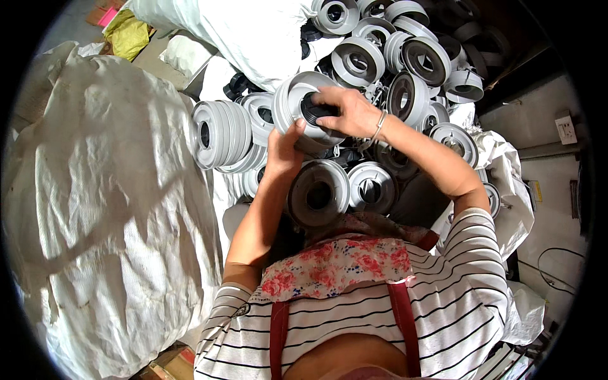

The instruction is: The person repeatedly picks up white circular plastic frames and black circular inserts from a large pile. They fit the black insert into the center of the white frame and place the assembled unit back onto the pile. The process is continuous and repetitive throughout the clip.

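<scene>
Up in front of me, my left hand (285,151) grips a round grey plastic housing (286,104) by its lower left side, thumb over the rim. A black ribbed ring (309,109) sits at the housing's centre. My right hand (354,114) reaches in from the right with its fingers closed on that black ring; a bracelet circles the wrist. Whether the ring is seated or loose in the housing, I cannot tell. Just below lie two more grey round housings, a darker one (338,193) and a lighter one (382,190).
Nested grey rings (237,134) lie on their side at the left. Many similar grey parts (359,61) are heaped at the back right. A large white woven sack (114,190) fills the left, another white sack (234,31) the back. A wall with a socket (565,129) stands at right.
</scene>
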Motion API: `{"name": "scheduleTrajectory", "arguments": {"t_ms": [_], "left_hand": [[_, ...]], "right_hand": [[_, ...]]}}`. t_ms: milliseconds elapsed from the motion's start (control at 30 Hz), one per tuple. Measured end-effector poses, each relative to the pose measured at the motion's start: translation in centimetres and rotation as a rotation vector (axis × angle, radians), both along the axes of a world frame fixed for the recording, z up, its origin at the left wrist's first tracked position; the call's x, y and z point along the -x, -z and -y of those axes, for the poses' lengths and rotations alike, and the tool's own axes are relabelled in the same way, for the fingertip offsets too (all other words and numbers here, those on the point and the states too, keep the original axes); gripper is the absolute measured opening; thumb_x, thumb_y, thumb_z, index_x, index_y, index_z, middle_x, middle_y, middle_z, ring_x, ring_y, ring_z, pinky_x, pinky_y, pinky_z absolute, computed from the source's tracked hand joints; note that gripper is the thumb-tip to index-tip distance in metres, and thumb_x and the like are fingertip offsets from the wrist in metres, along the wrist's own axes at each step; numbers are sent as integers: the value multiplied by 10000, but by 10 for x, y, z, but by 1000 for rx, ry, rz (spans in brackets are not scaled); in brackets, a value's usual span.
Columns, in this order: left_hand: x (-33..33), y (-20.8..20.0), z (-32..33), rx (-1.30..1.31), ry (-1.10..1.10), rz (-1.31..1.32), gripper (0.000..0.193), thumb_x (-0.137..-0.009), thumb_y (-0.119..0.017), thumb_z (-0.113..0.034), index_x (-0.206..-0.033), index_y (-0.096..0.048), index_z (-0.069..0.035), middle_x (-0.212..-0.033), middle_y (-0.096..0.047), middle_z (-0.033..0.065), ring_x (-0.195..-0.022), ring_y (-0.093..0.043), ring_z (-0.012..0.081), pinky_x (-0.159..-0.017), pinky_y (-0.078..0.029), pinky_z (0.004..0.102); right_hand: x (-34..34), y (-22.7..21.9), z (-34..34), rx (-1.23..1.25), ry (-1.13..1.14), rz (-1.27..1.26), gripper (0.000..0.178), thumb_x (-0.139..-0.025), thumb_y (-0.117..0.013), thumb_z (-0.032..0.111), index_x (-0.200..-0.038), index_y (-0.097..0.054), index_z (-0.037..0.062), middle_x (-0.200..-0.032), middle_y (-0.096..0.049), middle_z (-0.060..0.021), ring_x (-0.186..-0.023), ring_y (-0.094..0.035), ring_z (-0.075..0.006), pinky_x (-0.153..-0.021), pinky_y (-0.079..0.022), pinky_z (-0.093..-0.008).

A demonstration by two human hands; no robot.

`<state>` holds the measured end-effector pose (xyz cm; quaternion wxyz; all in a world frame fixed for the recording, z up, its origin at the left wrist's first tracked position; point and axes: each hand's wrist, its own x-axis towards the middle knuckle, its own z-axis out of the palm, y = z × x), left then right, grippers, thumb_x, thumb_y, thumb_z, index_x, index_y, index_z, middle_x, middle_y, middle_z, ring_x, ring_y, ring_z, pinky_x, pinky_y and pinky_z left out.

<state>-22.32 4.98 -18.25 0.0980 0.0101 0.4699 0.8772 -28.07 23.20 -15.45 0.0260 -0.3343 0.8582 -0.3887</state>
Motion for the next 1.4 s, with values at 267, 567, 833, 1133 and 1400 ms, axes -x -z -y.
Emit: {"name": "scheduleTrajectory", "arguments": {"t_ms": [267,567,833,1133,1400], "left_hand": [[-24,-19,20,-26,115,136,412,-846,-609,-197,-1162,-507,46,-1065,-588,116,-928,-597,200,-796,-508,337],[-50,-50,11,33,148,117,400,-805,-663,-196,-1111,-537,29,-933,-614,85,-786,-612,174,-721,-510,296],[-60,-39,26,383,-136,-139,324,-779,-687,-127,-1041,-564,17,-863,-616,40,-746,-562,107,-645,-459,261],[-64,-53,73,1227,-578,-693,723,-651,-794,-153,-1260,-460,48,-1203,-563,175,-1077,-565,243,-920,-434,341],[-19,-57,136,1690,-551,-397,705,-706,-777,-228,-1266,-465,67,-1271,-495,254,-1209,-450,379,-1029,-337,412]], "right_hand": [[-31,-27,3,-313,-141,-254,731,-610,-772,139,-1246,-431,24,-1144,-455,-182,-1083,-444,-340,-911,-444,-375],[-47,-23,1,-13,-93,-241,703,-579,-762,71,-1230,-498,91,-1114,-490,-150,-1064,-483,-335,-907,-444,-394],[-38,-18,34,190,-59,-403,753,-724,-732,425,-1213,-464,-82,-975,-626,-244,-911,-643,-288,-845,-509,-330],[1,6,55,364,-107,855,751,-869,-400,653,-1068,-562,-53,-795,-665,-192,-680,-656,-214,-577,-544,-315],[130,128,-65,-1123,297,-300,272,-839,-536,134,-1103,-579,82,-1133,-594,-57,-1147,-480,-211,-906,-367,-431]]}}
